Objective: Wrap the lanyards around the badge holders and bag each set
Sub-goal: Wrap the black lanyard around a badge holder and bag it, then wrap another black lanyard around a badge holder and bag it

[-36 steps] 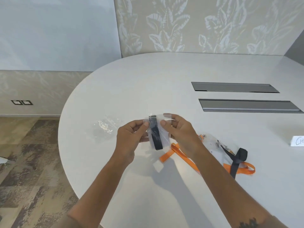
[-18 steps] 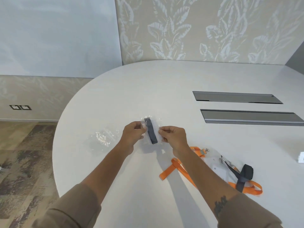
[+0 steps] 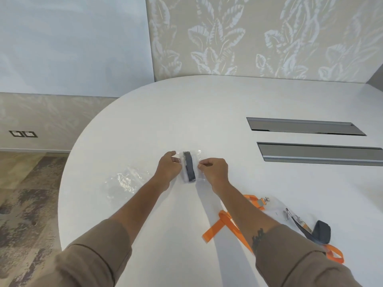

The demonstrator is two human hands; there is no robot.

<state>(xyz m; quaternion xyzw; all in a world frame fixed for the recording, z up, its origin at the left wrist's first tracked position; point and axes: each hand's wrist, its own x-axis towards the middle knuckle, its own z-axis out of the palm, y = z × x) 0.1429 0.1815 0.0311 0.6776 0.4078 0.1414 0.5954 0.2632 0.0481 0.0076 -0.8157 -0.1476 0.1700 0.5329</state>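
Note:
A clear bag holding a badge holder wrapped in a dark lanyard (image 3: 189,168) lies flat on the white table (image 3: 207,112). My left hand (image 3: 168,169) pinches the bag's left edge. My right hand (image 3: 213,170) pinches its right edge. An empty clear bag (image 3: 126,180) lies crumpled to the left of my left hand. To the right, near my right forearm, an orange lanyard (image 3: 220,224) and a dark lanyard (image 3: 319,230) lie loose over clear badge holders (image 3: 277,210).
Two grey recessed slots (image 3: 306,127) (image 3: 319,154) are set in the table at the right. The table's rounded edge runs along the left, with patterned carpet (image 3: 24,204) below. A leaf-patterned wall (image 3: 259,38) stands behind.
Both hands have lowered the bagged set from the air and moved it away from me onto the table. The hands still grip its two sides.

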